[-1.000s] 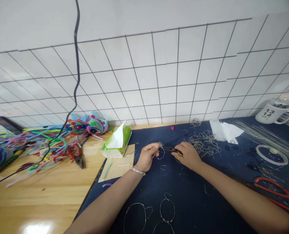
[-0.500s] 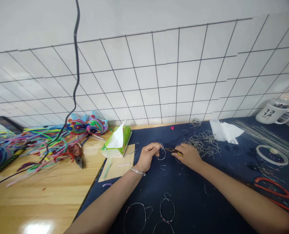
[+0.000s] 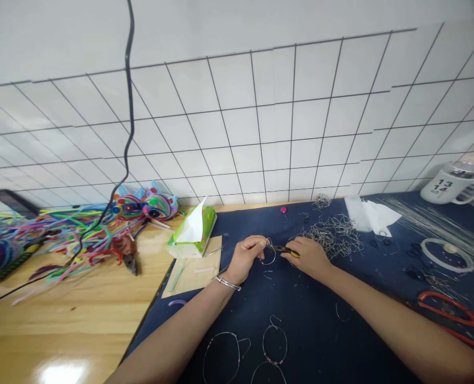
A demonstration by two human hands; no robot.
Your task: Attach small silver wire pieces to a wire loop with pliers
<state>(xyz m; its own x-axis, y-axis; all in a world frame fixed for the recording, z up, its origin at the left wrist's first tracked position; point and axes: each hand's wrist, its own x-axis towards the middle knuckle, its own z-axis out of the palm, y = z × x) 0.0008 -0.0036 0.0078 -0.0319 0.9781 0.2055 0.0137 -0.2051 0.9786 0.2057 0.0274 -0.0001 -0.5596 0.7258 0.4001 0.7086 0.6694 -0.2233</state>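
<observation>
My left hand [image 3: 248, 256], with a silver bangle on its wrist, pinches a thin wire ring [image 3: 274, 257] that carries a few small pinkish beads. From the right, my right hand [image 3: 308, 256] grips pliers [image 3: 291, 252] with yellow handles. The jaws of the pliers reach the upper part of the ring near my left fingertips; whether they clamp the wire is too small to tell. Below my hands, a short bent wire [image 3: 268, 274] lies on the dark blue cloth [image 3: 301, 325]. Nearer to me are several beaded wire rings [image 3: 275, 345] with hooked ends.
A tangled heap of wire [image 3: 335, 236] lies beyond my right hand, beside white tissue [image 3: 383, 217]. Red-handled scissors [image 3: 447, 308] and a mug [image 3: 449, 184] are at right. A tissue pack [image 3: 192, 232], colourful pipe cleaners [image 3: 80, 234] and other pliers [image 3: 129, 261] are at left.
The pliers in my right hand have moved slightly left and down, bringing the jaws to the wire ring. My left hand still pinches the ring, its fingers a little shifted.
</observation>
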